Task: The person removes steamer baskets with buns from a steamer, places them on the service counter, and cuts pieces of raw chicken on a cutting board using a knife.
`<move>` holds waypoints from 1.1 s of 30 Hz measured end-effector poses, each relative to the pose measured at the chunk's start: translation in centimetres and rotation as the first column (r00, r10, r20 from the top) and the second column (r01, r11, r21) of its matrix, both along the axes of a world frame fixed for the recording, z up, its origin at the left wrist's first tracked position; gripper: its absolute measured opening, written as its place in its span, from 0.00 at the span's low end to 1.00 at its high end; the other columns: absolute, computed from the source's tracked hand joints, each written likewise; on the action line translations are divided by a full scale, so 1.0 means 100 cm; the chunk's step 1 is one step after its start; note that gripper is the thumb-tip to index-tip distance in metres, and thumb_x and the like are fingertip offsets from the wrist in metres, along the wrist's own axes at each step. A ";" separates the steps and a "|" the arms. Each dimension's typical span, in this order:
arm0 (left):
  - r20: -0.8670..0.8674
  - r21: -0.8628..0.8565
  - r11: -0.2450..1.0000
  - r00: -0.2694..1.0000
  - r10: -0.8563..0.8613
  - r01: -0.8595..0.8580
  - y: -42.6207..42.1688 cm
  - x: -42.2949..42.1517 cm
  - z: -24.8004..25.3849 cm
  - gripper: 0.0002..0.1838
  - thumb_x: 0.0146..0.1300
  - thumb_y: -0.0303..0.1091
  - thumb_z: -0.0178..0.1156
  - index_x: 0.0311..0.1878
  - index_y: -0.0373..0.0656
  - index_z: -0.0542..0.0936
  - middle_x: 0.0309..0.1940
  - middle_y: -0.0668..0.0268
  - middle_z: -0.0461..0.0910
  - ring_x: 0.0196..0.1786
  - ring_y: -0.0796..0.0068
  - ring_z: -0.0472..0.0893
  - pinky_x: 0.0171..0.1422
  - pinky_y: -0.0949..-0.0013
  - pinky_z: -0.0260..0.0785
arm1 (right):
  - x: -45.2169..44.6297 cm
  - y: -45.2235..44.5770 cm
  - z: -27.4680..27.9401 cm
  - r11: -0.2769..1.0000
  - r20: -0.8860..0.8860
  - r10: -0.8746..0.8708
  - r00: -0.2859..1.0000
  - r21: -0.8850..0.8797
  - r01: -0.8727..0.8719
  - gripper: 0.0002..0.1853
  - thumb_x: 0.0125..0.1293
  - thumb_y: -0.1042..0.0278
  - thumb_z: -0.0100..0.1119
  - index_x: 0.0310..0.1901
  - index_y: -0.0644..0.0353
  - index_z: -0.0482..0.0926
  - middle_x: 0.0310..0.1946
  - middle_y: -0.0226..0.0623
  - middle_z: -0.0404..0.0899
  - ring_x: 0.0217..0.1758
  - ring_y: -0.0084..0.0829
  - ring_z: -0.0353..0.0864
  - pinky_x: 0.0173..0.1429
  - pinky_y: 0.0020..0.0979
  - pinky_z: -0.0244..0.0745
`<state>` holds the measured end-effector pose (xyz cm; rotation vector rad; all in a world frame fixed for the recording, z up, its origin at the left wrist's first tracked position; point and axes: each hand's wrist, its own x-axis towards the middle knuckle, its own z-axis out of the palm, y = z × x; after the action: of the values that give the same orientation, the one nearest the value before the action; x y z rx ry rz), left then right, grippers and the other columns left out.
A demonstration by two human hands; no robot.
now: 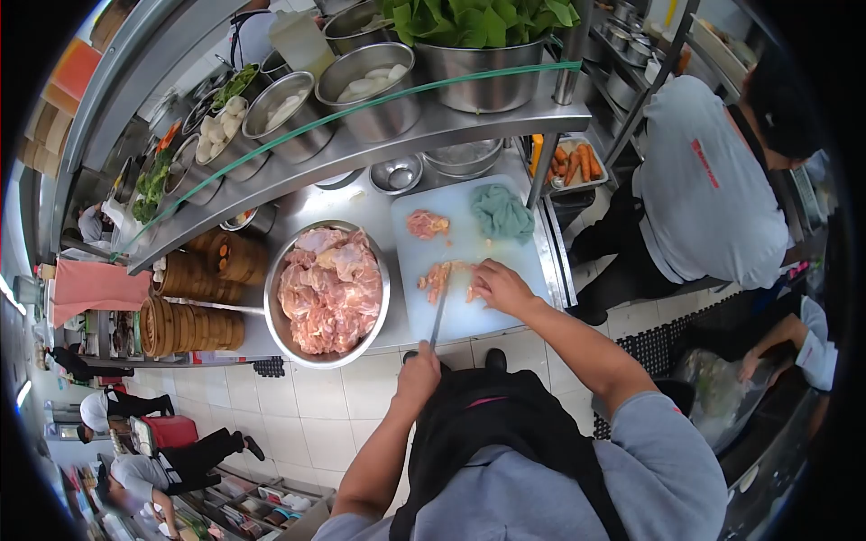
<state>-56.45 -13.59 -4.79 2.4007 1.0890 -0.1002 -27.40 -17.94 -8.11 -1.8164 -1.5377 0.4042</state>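
Note:
My left hand (418, 374) is wrapped around the handle of a knife (439, 311), whose blade points away from me over the white cutting board (415, 320). Beside the blade lies a small heap of cut raw chicken (433, 281). My right hand (501, 287) is to the right of the blade, fingertips pinched on a small chicken piece (472, 292) at the board. Farther up the board are a larger piece of raw chicken (426, 224) and a crumpled green cloth (502, 214). To the left, a steel bowl (270, 311) is heaped with raw chicken.
Bamboo steamers (194, 326) stand left of the bowl. A steel shelf (487, 129) with pots of vegetables overhangs the counter's back. A tray of carrots (577, 167) is at the back right. A co-worker (713, 180) stands close on the right; others are farther off.

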 end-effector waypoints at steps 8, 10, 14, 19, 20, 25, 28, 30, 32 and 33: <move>-0.103 0.047 0.994 0.990 -0.092 0.098 -0.002 0.023 0.037 0.10 0.75 0.35 0.52 0.49 0.39 0.69 0.26 0.42 0.83 0.32 0.36 0.86 0.38 0.38 0.80 | 0.009 0.003 -0.001 1.000 0.089 -0.013 0.996 -0.018 0.015 0.07 0.62 0.68 0.66 0.40 0.60 0.82 0.42 0.41 0.79 0.47 0.47 0.80 0.55 0.44 0.77; -0.115 0.057 0.993 0.989 -0.095 0.102 0.000 0.027 0.030 0.10 0.75 0.35 0.52 0.49 0.39 0.69 0.26 0.42 0.84 0.32 0.36 0.86 0.38 0.38 0.80 | 0.010 0.003 -0.003 0.999 0.122 0.023 0.992 -0.034 -0.019 0.08 0.62 0.68 0.64 0.41 0.60 0.83 0.42 0.42 0.80 0.47 0.47 0.81 0.55 0.44 0.77; -0.045 0.010 0.995 0.994 -0.095 0.095 0.012 0.040 -0.002 0.11 0.75 0.36 0.52 0.51 0.39 0.70 0.28 0.37 0.83 0.33 0.31 0.85 0.41 0.35 0.79 | 0.011 0.006 -0.011 0.999 0.155 0.041 0.987 -0.005 -0.040 0.09 0.61 0.69 0.64 0.42 0.61 0.83 0.42 0.42 0.80 0.48 0.47 0.81 0.56 0.44 0.78; -0.002 0.007 0.997 0.998 -0.070 0.070 0.026 0.061 -0.031 0.11 0.75 0.36 0.51 0.51 0.38 0.69 0.28 0.36 0.83 0.35 0.30 0.85 0.42 0.34 0.78 | 0.009 0.007 -0.003 0.998 0.192 0.065 0.979 -0.008 -0.065 0.09 0.61 0.69 0.63 0.41 0.61 0.83 0.43 0.42 0.80 0.50 0.47 0.81 0.56 0.44 0.79; 0.004 -0.003 0.997 0.997 -0.079 0.079 0.028 0.059 -0.032 0.11 0.76 0.36 0.51 0.51 0.38 0.69 0.28 0.35 0.83 0.35 0.29 0.85 0.42 0.34 0.78 | 0.009 0.004 -0.002 0.998 0.193 0.065 0.979 -0.009 -0.064 0.09 0.61 0.69 0.63 0.41 0.61 0.83 0.43 0.42 0.80 0.50 0.47 0.81 0.56 0.44 0.79; -0.095 0.027 0.995 0.992 -0.088 0.091 0.017 0.030 0.010 0.10 0.76 0.35 0.50 0.52 0.39 0.70 0.28 0.38 0.84 0.35 0.34 0.86 0.41 0.37 0.80 | 0.011 -0.006 0.001 0.999 0.065 0.008 0.998 -0.046 -0.005 0.11 0.61 0.68 0.64 0.44 0.60 0.84 0.46 0.42 0.82 0.52 0.45 0.82 0.58 0.42 0.79; -0.140 -0.024 0.994 0.984 -0.108 0.105 -0.003 0.024 0.026 0.11 0.76 0.36 0.50 0.52 0.38 0.69 0.28 0.37 0.83 0.35 0.33 0.86 0.42 0.36 0.79 | 0.014 -0.002 -0.004 0.994 0.125 0.057 0.991 -0.102 -0.045 0.11 0.62 0.67 0.63 0.45 0.60 0.84 0.47 0.42 0.82 0.53 0.45 0.82 0.59 0.42 0.79; -0.143 -0.089 0.992 0.985 -0.097 0.085 -0.010 0.031 0.015 0.14 0.75 0.37 0.52 0.54 0.37 0.69 0.30 0.36 0.83 0.37 0.31 0.85 0.43 0.35 0.79 | 0.013 0.002 -0.008 0.998 0.147 0.057 0.988 -0.048 -0.050 0.11 0.60 0.68 0.65 0.43 0.59 0.82 0.44 0.41 0.82 0.51 0.46 0.82 0.57 0.43 0.80; -0.070 -0.072 0.995 0.995 -0.070 0.065 -0.007 0.047 -0.015 0.14 0.75 0.37 0.52 0.54 0.37 0.69 0.31 0.35 0.83 0.37 0.30 0.85 0.43 0.35 0.79 | 0.013 0.003 -0.006 0.998 0.168 0.057 0.984 0.005 -0.058 0.10 0.58 0.69 0.67 0.42 0.58 0.81 0.41 0.40 0.81 0.49 0.47 0.82 0.55 0.43 0.80; 0.005 -0.057 0.998 0.999 -0.041 0.042 -0.005 0.055 -0.025 0.14 0.74 0.36 0.53 0.54 0.37 0.68 0.31 0.35 0.83 0.37 0.29 0.85 0.44 0.34 0.79 | 0.015 0.003 -0.002 0.993 0.199 0.105 0.974 -0.067 -0.093 0.16 0.53 0.67 0.72 0.44 0.60 0.82 0.44 0.40 0.82 0.52 0.46 0.82 0.58 0.42 0.80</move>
<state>-50.99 -14.06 -7.34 2.3724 1.0214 -0.1390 -25.89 -17.62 -8.26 -1.8767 -1.7776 0.3208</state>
